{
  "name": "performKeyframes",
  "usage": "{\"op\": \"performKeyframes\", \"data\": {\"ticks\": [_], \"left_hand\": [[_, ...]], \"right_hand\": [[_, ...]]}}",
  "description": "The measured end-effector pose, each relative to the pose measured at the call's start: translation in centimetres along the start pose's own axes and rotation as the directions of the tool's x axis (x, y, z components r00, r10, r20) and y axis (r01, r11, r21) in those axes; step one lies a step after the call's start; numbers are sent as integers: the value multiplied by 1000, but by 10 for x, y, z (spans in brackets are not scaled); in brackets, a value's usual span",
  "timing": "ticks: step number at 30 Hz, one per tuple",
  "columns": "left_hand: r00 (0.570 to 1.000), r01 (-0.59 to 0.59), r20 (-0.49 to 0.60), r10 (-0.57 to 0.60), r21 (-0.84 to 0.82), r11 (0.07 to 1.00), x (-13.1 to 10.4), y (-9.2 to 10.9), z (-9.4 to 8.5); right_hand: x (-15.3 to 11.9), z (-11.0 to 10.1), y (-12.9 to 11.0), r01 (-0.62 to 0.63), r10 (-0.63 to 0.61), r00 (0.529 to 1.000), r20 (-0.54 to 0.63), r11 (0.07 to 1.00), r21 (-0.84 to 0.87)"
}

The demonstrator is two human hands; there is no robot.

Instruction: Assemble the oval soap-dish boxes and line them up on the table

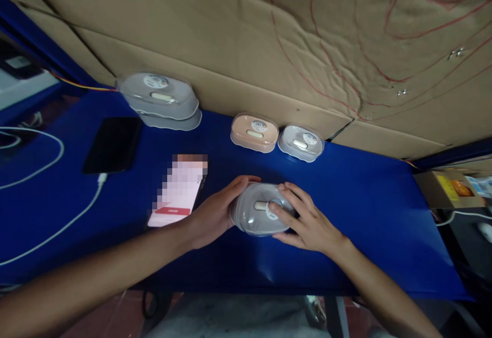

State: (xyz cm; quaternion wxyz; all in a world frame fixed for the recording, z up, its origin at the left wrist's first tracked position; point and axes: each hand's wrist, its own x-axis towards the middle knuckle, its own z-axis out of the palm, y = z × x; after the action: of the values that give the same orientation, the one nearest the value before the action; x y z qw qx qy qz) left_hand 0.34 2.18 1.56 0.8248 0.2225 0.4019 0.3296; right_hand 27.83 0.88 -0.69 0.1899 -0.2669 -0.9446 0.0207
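Observation:
Between my hands is a grey oval soap box (249, 220) with a clear lid, a pale handle-like bar and a round white sticker on top. My left hand (217, 210) wraps around its left end, the thumb along the far side. From the right, my right hand (307, 220) grips the box, with fingers over the lid and partly across the sticker. The underside of the box is hidden. Behind it, a peach box (246, 135) and a smaller-looking grey box (295, 145) of the same kind stand side by side.
Two stacked grey boxes (169, 117) stand at the back left against the cardboard wall (192, 30). A lit phone (179, 194) lies near my left forearm. A dark phone (113, 143) lies farther left, beside a white cable (77, 227). A small carton (434, 192) sits beyond the blue table's (369, 215) right side.

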Motion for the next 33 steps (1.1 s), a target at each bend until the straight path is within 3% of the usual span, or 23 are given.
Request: {"op": "performKeyframes", "data": {"ticks": [4,9,15,25,29,33], "left_hand": [[1000,-7,24,7,31,999,-3,0,4],[998,-70,6,70,60,996,-3,-3,8],[994,-108,36,105,110,988,-1,-6,6],[998,-43,49,39,75,996,-1,-9,4],[996,-77,40,75,42,996,-1,-8,6],[996,-67,56,68,-11,998,1,-8,4]], "right_hand": [[-1,1,-2,6,-4,998,-69,999,33],[3,1,-6,-70,81,992,-93,991,111],[2,2,-5,-34,37,997,-75,999,38],[5,5,-9,2,6,994,-107,997,73],[6,6,-8,-83,94,993,-66,984,158],[3,8,-4,-98,105,994,-18,971,219]]}}
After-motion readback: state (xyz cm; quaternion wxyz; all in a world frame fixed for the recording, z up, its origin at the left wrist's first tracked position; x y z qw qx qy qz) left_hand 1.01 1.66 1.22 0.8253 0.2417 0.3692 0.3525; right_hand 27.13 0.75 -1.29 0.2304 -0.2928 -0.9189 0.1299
